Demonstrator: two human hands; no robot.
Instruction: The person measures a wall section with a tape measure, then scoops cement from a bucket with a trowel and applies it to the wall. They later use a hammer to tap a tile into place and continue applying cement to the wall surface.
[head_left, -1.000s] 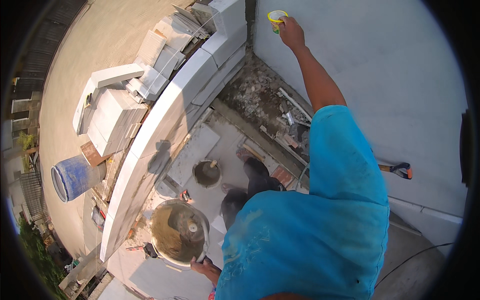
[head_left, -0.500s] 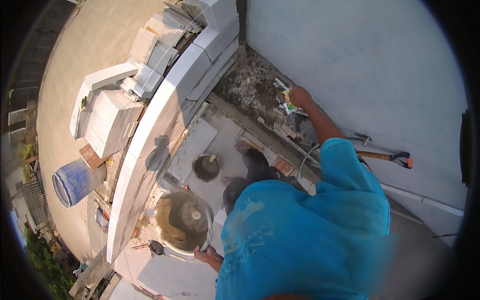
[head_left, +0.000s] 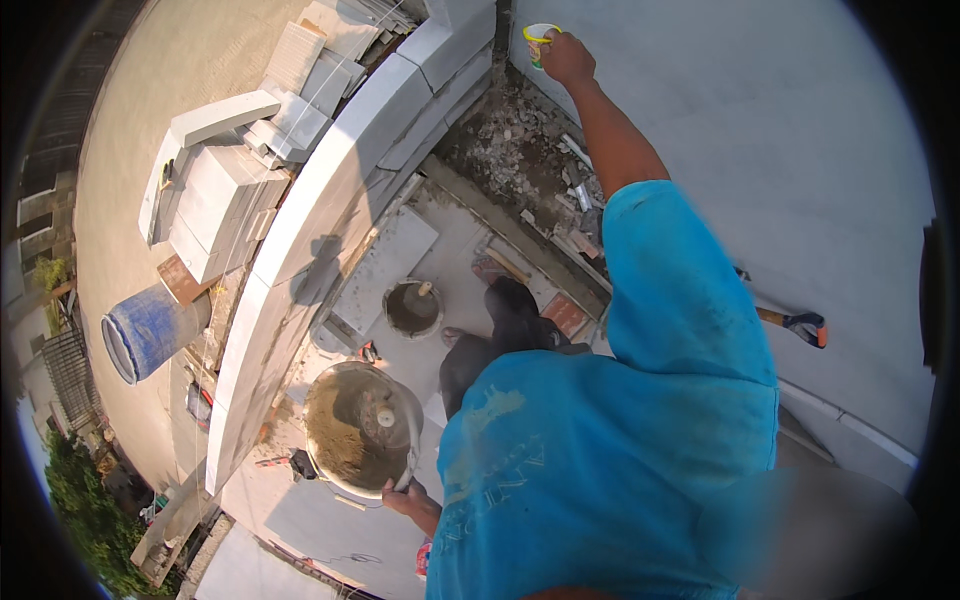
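My right fingers [head_left: 556, 50] pinch the yellow-rimmed tub [head_left: 535, 38], best gripped firmly; my left fingers [head_left: 392, 493] clasp the mortar bucket [head_left: 410, 440], best kept steady against them.

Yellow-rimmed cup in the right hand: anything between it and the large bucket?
Possibly the small bucket: in the head view it stands on the floor, roughly on the straight line from the yellow-rimmed cup to the large bucket. A raised pass would probably clear it; height is hard to judge here.
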